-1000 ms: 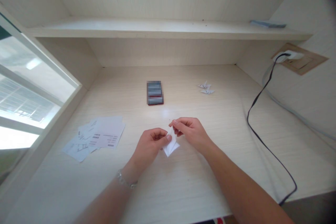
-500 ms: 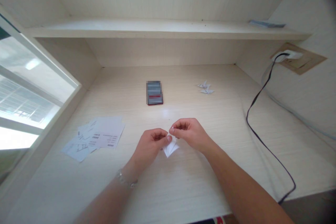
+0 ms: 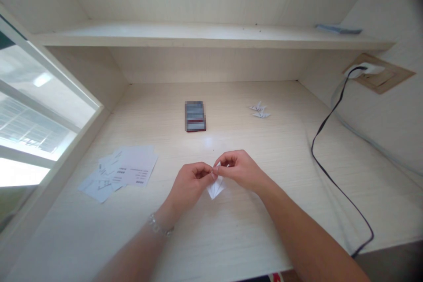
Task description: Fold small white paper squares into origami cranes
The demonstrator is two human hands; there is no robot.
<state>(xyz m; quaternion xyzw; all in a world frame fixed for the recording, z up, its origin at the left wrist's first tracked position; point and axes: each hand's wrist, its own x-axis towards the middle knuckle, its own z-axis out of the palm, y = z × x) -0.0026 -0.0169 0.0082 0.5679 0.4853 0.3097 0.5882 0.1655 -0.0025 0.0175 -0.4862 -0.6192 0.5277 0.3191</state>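
A small piece of folded white paper [image 3: 216, 188] is pinched between my two hands, its creased, pointed end facing me. My left hand [image 3: 193, 183] grips it from the left with thumb and fingers, a chain bracelet on the wrist. From the right, my right hand [image 3: 239, 169] pinches its upper part, with the fingertips of both hands nearly touching. The fingers hide the paper's upper part. Farther back on the right lie folded paper cranes [image 3: 261, 115], close together.
Loose printed paper sheets [image 3: 137, 163] overlap on the left of the desk [image 3: 211, 238]. A dark box-like item [image 3: 195, 116], blurred, lies behind my hands. A black cable [image 3: 333, 185] runs from the wall socket [image 3: 380, 75] down the right side. A shelf [image 3: 211, 40] spans the back.
My right fingertips have come down slightly onto the paper, closer to my left thumb. A white tip now shows between the hands. The view has shifted a little.
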